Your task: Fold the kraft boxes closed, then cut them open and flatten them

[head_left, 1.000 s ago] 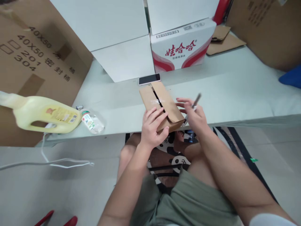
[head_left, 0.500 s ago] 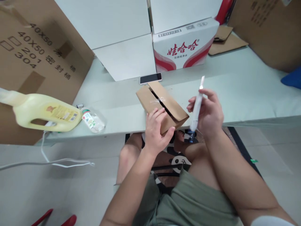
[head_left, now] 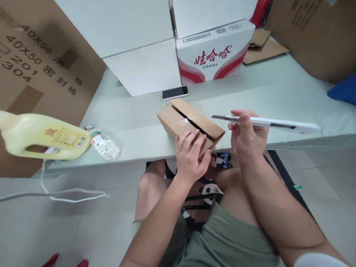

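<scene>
A small brown cardboard box (head_left: 172,119) sits tilted across the table's front edge, a dark gap between its two top flaps. Clear tape (head_left: 184,121) crosses that gap. My left hand (head_left: 190,157) grips the near end of the box, fingers on the top and thumb against the front side. In my right hand (head_left: 249,135) is a white utility knife (head_left: 286,124), held in the air to the right of the box. Its blade points left, toward the box, without touching it.
Behind the box lies a phone (head_left: 175,92), in front of white cartons (head_left: 147,66) and a red-and-white carton (head_left: 213,55). A yellow jug (head_left: 65,135) and a small clear bottle (head_left: 105,144) lie at the left. Large cardboard boxes (head_left: 33,89) flank the table, with flat cardboard (head_left: 265,53) at the back right.
My right hand has turned the utility knife from nearly upright to nearly level, its blade now toward the box. My left hand still grips the box.
</scene>
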Tool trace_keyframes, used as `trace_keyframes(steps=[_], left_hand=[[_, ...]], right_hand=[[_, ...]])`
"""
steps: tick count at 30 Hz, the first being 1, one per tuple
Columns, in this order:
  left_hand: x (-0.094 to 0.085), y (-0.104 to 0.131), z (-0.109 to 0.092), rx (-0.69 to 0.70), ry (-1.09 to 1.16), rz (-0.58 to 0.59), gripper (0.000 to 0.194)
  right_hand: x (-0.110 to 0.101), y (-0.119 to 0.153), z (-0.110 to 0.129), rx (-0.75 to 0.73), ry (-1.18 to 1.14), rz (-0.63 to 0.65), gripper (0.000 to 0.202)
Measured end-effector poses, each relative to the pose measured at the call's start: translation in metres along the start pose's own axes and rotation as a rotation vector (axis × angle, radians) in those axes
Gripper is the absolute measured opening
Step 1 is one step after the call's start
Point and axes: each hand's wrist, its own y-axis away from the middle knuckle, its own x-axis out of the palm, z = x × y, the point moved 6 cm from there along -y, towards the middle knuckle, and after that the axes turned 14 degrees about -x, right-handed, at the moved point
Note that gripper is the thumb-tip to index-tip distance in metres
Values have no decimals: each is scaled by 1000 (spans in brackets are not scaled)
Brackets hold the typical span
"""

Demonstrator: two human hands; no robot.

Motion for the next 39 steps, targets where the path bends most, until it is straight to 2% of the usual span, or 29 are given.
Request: trace_keyframes(steps=[3,5,9,12,15,19,23,33,39], left_hand=[[5,5,-5,-18,-16,25,38],[8,7,-7,-34,-30,52,40],[12,10,-6,-47,-29,79,49],[13,12,-4,-41,9,95,53],[13,12,-2,-48,18,93,52],[11,11,-4,-27,47,63,55],[11,12,-3,-31,57,79,57],[16,12,-1,-59,31,77,59],[13,12,-4,-52,3,71,57]], right_hand=[[8,4,20,-129,120,7,24],[18,7,32,-190,162,107,23],[37,14,41,-197,237,347,18],[41,16,40,-169,316,424,12],[44,18,41,-205,349,478,16],[48,19,44,-296,439,513,18],[49,19,43,-325,492,513,18],[49,21,36,-286,532,566,19],[50,20,39,-284,538,523,17]])
